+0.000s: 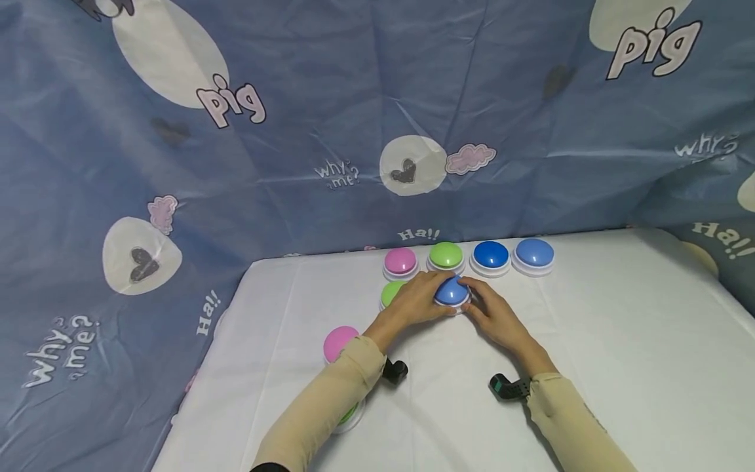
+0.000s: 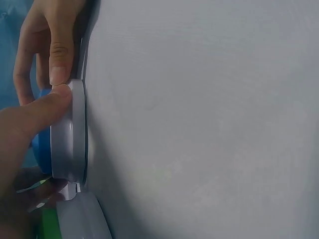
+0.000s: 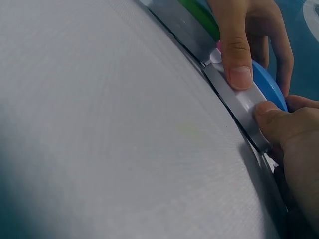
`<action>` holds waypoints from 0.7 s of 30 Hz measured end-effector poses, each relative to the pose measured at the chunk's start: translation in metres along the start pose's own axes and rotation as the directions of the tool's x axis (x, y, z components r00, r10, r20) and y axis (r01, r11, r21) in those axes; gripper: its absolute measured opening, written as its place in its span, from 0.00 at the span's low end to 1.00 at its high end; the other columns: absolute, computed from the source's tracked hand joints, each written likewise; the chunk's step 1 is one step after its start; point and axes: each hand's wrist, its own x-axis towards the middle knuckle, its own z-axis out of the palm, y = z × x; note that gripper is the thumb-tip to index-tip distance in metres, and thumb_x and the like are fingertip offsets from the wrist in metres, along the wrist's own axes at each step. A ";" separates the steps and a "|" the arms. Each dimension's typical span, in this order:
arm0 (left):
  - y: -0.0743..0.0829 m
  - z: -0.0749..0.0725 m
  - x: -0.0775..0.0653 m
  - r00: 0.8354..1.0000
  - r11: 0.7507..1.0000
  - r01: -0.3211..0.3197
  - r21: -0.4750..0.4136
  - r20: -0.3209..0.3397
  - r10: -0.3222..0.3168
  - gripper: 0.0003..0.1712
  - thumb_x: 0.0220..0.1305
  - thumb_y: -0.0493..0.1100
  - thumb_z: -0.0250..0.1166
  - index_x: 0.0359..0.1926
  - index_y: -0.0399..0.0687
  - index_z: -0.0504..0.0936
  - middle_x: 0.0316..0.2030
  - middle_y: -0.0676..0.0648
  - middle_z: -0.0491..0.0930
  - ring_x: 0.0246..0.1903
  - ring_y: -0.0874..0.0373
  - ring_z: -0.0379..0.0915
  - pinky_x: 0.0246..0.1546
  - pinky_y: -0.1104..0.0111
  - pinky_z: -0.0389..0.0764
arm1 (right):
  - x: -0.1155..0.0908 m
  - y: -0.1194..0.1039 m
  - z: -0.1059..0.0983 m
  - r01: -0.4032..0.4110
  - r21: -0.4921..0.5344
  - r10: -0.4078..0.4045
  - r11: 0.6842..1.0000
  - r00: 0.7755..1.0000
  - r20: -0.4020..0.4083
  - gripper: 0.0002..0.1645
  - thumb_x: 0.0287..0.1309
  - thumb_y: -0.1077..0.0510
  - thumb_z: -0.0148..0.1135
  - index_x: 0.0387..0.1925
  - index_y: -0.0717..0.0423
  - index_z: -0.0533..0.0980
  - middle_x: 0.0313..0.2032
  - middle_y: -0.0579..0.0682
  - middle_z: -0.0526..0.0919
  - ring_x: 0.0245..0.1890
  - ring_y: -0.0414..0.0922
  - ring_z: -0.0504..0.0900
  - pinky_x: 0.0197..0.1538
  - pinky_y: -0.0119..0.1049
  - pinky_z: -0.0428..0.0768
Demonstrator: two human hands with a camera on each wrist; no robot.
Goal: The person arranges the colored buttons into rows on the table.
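Note:
Both hands hold a round blue push button (image 1: pixel 451 292) with a white base (image 2: pixel 68 142) on the white table. My left hand (image 1: pixel 420 300) grips its left side, and my right hand (image 1: pixel 497 317) its right side. In the right wrist view, both thumbs press on the near edge of the base, the left thumb (image 3: pixel 238 62) higher up than the right thumb (image 3: pixel 276 122). The base looks flat against the cloth. Beside the left hand, a green button (image 1: pixel 390 292) is partly hidden behind it.
Along the back stand a pink button (image 1: pixel 400 261), a green button (image 1: pixel 445 255), a dark blue button (image 1: pixel 491 255) and a lighter blue button (image 1: pixel 534 253). Another pink button (image 1: pixel 339 342) and green button (image 1: pixel 349 415) lie partly behind the left sleeve. A patterned curtain (image 1: pixel 330 118) hangs behind.

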 end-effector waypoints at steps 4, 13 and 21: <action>0.001 -0.002 -0.003 1.000 1.000 -0.006 -0.010 0.000 0.006 0.47 0.53 0.59 0.68 0.70 0.53 0.59 0.64 0.47 0.68 0.61 0.52 0.67 0.63 0.61 0.68 | 0.001 -0.002 0.000 -0.004 0.009 0.004 1.000 1.000 -0.003 0.33 0.61 0.60 0.60 0.66 0.50 0.62 0.66 0.55 0.66 0.69 0.57 0.61 0.70 0.55 0.57; -0.015 -0.036 -0.042 0.997 0.956 -0.044 -0.290 -0.079 0.022 0.36 0.63 0.51 0.62 0.69 0.49 0.61 0.66 0.47 0.66 0.67 0.52 0.61 0.68 0.58 0.61 | -0.007 -0.007 0.001 -0.046 0.114 0.067 0.992 0.981 -0.184 0.26 0.63 0.64 0.55 0.62 0.58 0.65 0.59 0.59 0.71 0.62 0.57 0.70 0.63 0.49 0.69; -0.061 -0.065 -0.142 0.971 0.840 -0.108 -0.532 -0.237 -0.025 0.23 0.66 0.43 0.59 0.62 0.53 0.70 0.53 0.47 0.78 0.51 0.52 0.76 0.52 0.58 0.78 | -0.025 -0.058 -0.002 -0.024 0.235 0.095 0.972 0.952 -0.292 0.20 0.60 0.71 0.53 0.55 0.70 0.68 0.50 0.65 0.74 0.50 0.59 0.73 0.49 0.18 0.72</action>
